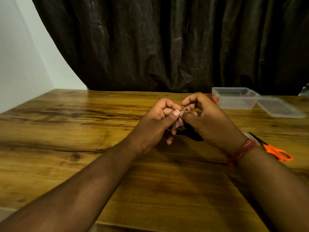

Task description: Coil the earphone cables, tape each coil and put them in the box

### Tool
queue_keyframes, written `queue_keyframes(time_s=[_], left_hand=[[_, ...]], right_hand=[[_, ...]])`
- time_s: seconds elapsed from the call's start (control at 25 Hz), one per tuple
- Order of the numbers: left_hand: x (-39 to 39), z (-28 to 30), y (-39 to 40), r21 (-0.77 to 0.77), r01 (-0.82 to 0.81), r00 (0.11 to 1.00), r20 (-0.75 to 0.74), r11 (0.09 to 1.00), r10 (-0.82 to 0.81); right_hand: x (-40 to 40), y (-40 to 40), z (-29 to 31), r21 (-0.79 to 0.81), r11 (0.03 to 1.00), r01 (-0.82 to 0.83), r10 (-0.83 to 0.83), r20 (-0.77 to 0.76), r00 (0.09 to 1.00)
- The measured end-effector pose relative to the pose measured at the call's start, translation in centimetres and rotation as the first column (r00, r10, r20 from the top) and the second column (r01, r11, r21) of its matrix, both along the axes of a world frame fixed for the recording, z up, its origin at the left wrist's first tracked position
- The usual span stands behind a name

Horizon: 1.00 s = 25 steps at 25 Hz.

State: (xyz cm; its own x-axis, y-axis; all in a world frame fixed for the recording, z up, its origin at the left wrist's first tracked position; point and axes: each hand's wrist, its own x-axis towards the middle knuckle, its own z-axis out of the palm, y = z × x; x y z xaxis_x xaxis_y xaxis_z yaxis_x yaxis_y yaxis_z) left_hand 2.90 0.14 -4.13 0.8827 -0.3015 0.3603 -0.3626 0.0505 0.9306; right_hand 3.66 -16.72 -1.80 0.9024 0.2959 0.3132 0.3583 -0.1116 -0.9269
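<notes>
Both hands meet above the middle of the wooden table (pixel 66 131). My left hand (pixel 158 121) and my right hand (pixel 207 118) together hold a black earphone coil (pixel 192 133), most of it hidden between the palms. A small black earbud tip (pixel 186 110) shows between my right thumb and fingers. My left thumb and forefinger pinch at the coil's top. A clear plastic box (pixel 234 97) stands open at the back right, with its lid (pixel 280 108) lying beside it. No tape is clearly visible.
Orange-handled scissors (pixel 274 150) lie on the table just right of my right wrist. A dark curtain (pixel 167 44) hangs behind the table and a white wall (pixel 20 64) stands at the left.
</notes>
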Motion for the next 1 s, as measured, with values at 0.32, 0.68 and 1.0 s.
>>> queue_keyframes(time_s=[0.32,0.68,1.0], left_hand=[[0.0,0.4,-0.2,0.05,-0.032,0.999,-0.025,0.998,0.033],[0.0,0.5,-0.4,-0.046,-0.158,0.987,0.021,0.986,0.159],[-0.5,0.4,-1.2,-0.001,-0.138,0.986,0.091,0.99,0.137]], right_hand=[[0.1,-0.3,-0.1,-0.181,0.968,0.172,-0.118,0.274,0.955],[-0.4,0.0,0.0,0.029,0.996,-0.079,0.081,-0.054,0.995],[-0.2,0.1,-0.3,0.254,0.942,-0.219,0.286,-0.266,0.921]])
